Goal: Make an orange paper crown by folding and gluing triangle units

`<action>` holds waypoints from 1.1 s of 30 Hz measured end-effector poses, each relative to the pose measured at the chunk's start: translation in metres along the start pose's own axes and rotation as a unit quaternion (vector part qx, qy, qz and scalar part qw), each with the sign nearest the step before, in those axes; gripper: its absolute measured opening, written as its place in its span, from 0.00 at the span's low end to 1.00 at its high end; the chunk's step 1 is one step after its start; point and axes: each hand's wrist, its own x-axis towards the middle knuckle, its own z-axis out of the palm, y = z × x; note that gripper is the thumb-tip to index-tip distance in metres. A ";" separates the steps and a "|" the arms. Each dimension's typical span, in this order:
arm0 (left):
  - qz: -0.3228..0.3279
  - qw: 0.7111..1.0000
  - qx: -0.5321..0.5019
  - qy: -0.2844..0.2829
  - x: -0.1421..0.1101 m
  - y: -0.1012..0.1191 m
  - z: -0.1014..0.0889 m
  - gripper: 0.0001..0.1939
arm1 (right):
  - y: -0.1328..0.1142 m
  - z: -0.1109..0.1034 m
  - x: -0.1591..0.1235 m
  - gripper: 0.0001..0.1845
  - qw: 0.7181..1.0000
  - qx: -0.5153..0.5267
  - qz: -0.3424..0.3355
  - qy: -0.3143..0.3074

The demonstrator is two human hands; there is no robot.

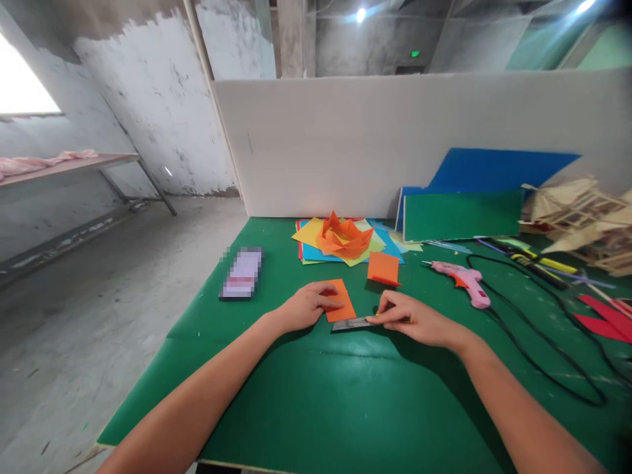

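Observation:
A small orange paper (pixel 346 304) lies on the green tabletop, with the fingers of my left hand (pixel 309 306) laid over it and holding it down. My right hand (pixel 407 317) is closed in a pinch on a flat grey blade (pixel 349 324) with a slanted left end. The blade lies along the paper's near edge, and a bit of yellow shows by my right fingertips. Just beyond my right hand sits a folded orange paper piece (pixel 384 268), its near flap raised. Farther back, a pointed orange folded-paper shape (pixel 344 238) rests on a stack of coloured sheets (pixel 307 253).
A phone (pixel 241 275), blurred out, lies left of my left hand. To the right are a pink glue gun (pixel 461 282) with a black cord (pixel 536 365), yellow-handled tools (pixel 555 265), red strips (pixel 605 319) and a wooden stick model (pixel 587 214). Green board (pixel 464 216) leans at the back.

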 end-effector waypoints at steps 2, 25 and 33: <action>0.008 1.000 -0.006 0.006 -0.002 0.002 -0.001 0.21 | 0.004 -0.006 -0.004 0.17 0.999 0.000 0.030 0.031; 0.009 0.998 -0.025 0.057 -0.007 0.016 0.004 0.19 | 0.020 -0.008 0.001 0.20 0.896 -0.313 0.098 0.300; 0.027 0.995 -0.024 0.094 -0.008 0.013 0.004 0.19 | 0.031 -0.002 0.002 0.15 0.905 -0.299 0.184 0.240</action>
